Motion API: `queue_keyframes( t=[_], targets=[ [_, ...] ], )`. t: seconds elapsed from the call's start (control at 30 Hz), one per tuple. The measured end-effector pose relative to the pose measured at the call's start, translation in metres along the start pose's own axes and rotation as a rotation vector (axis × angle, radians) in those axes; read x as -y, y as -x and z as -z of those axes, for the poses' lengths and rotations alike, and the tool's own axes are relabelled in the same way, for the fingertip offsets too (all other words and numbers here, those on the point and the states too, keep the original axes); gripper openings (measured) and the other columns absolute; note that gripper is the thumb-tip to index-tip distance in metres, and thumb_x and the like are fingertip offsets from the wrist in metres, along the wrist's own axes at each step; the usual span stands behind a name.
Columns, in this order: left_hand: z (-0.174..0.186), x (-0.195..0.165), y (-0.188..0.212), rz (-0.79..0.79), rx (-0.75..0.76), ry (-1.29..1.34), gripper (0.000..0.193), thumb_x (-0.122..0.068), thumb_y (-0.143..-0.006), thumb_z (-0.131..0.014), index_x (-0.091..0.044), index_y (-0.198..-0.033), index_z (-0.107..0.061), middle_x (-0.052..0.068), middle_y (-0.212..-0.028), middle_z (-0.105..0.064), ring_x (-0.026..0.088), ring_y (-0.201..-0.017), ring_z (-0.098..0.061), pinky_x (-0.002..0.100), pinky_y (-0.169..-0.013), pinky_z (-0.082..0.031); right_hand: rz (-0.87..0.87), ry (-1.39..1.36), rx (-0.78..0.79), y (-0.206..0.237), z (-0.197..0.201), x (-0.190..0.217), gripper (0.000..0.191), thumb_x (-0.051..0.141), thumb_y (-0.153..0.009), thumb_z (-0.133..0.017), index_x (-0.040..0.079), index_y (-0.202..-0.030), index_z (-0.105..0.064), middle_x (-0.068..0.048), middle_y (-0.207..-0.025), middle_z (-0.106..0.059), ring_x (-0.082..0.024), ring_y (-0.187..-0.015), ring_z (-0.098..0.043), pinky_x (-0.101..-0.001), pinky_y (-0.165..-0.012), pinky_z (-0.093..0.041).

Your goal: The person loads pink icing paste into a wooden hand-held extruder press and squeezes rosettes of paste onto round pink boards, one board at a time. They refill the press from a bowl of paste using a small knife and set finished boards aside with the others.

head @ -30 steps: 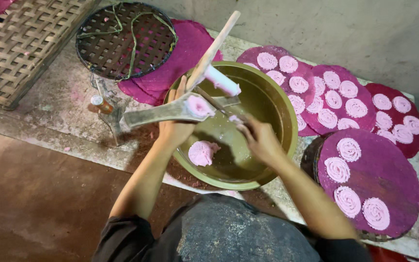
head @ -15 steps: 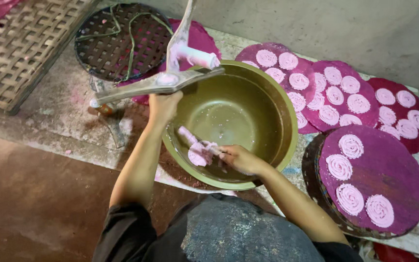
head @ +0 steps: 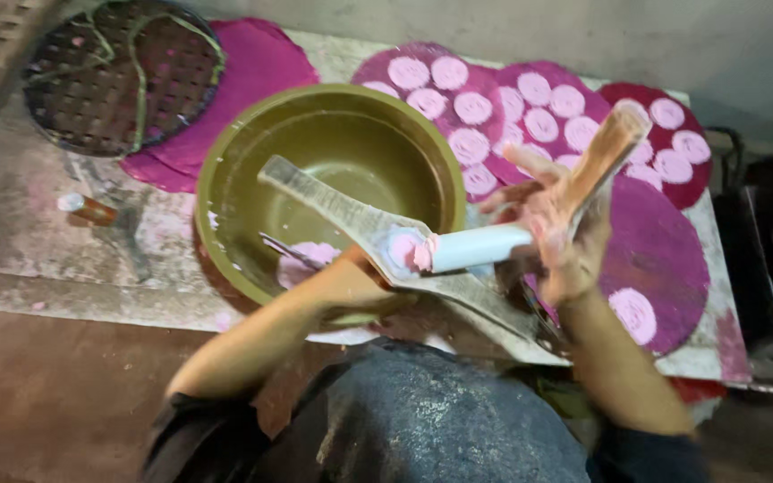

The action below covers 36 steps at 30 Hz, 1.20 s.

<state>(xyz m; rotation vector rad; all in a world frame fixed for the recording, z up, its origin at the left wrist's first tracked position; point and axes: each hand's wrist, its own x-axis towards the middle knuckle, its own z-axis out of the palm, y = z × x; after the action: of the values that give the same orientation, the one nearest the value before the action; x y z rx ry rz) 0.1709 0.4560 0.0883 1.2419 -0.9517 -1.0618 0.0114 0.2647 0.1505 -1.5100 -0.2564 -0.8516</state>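
Note:
My left hand (head: 355, 279) grips the underside of a long flat press (head: 333, 204) that lies slanted across the front of an olive-green bowl (head: 351, 116). A white cylinder (head: 480, 247) sits on the press, with pink dough (head: 404, 249) at its mouth. My right hand (head: 555, 224), smeared pink, holds the press's wooden lever (head: 615, 148) raised to the right of the bowl. A lump of pink dough (head: 308, 261) lies inside the bowl near the front wall. A round purple mat (head: 664, 250) with a pink coil (head: 634, 313) lies under my right hand.
More purple mats (head: 530, 98) covered with several pink coils lie behind the bowl. A dark woven round tray (head: 118, 76) sits at the back left on a magenta mat (head: 261, 63). A small bottle (head: 87, 208) lies left of the bowl. The table edge runs along the front.
The press has swung from the bowl's left side to its front right. My right hand has left the dough in the bowl and taken the lever.

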Motion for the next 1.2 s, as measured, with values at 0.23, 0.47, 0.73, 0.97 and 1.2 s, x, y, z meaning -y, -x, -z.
queue_keyframes(
  t=[0.23,0.47,0.73,0.97,1.2],
  targets=[
    [-0.102,-0.028,-0.03,-0.021,0.288,-0.528,0.052,-0.034,-0.082,-0.083,-0.011,-0.123,-0.062,0.007,-0.119,-0.07,0.017,-0.112,-0.069,0.032,-0.1,-0.054,0.587,0.693,0.418,0.062,0.07,0.076,0.047,0.042,-0.106,-0.06,0.022,-0.145,-0.041,-0.034,-0.134,-0.057,-0.045,-0.108,-0.071,-0.0489,-0.091,-0.063],
    [-0.205,-0.004,-0.079,-0.074,0.358,-0.672,0.051,-0.035,-0.083,-0.078,-0.012,-0.127,-0.064,0.01,-0.124,-0.07,0.022,-0.116,-0.068,0.034,-0.1,-0.054,0.324,0.892,0.291,0.121,0.131,0.13,0.044,0.046,-0.103,-0.056,0.024,-0.139,-0.044,-0.028,-0.143,-0.056,-0.049,-0.131,-0.061,-0.054,-0.108,-0.053],
    [-0.257,0.007,-0.183,-0.187,0.497,-0.348,0.052,-0.021,-0.08,-0.085,-0.01,-0.128,-0.066,0.013,-0.128,-0.068,0.028,-0.119,-0.068,0.039,-0.105,-0.055,-1.005,-0.111,0.447,0.14,0.292,0.178,0.099,0.069,-0.092,-0.066,-0.008,-0.15,-0.045,-0.028,-0.153,-0.05,-0.036,-0.144,-0.049,-0.0547,-0.122,-0.036],
    [-0.252,0.014,-0.236,-0.361,0.689,0.577,0.095,-0.039,-0.08,-0.09,-0.025,-0.159,-0.038,0.016,-0.163,-0.035,0.03,-0.154,-0.031,0.046,-0.129,-0.022,-1.181,-0.4,0.191,0.187,0.335,0.169,0.12,0.085,-0.078,-0.063,-0.008,-0.151,-0.045,-0.021,-0.124,-0.062,-0.028,-0.109,-0.062,-0.0395,-0.092,-0.049],
    [-0.264,0.042,-0.289,-0.402,0.593,1.059,0.066,-0.044,-0.086,-0.064,-0.012,-0.143,-0.055,0.011,-0.133,-0.051,0.028,-0.126,-0.043,0.043,-0.117,-0.031,-1.425,-0.145,0.111,0.191,0.355,0.162,0.106,0.084,-0.081,-0.051,-0.005,-0.14,-0.055,-0.02,-0.124,-0.069,-0.029,-0.116,-0.065,-0.0433,-0.098,-0.049]
  ],
)
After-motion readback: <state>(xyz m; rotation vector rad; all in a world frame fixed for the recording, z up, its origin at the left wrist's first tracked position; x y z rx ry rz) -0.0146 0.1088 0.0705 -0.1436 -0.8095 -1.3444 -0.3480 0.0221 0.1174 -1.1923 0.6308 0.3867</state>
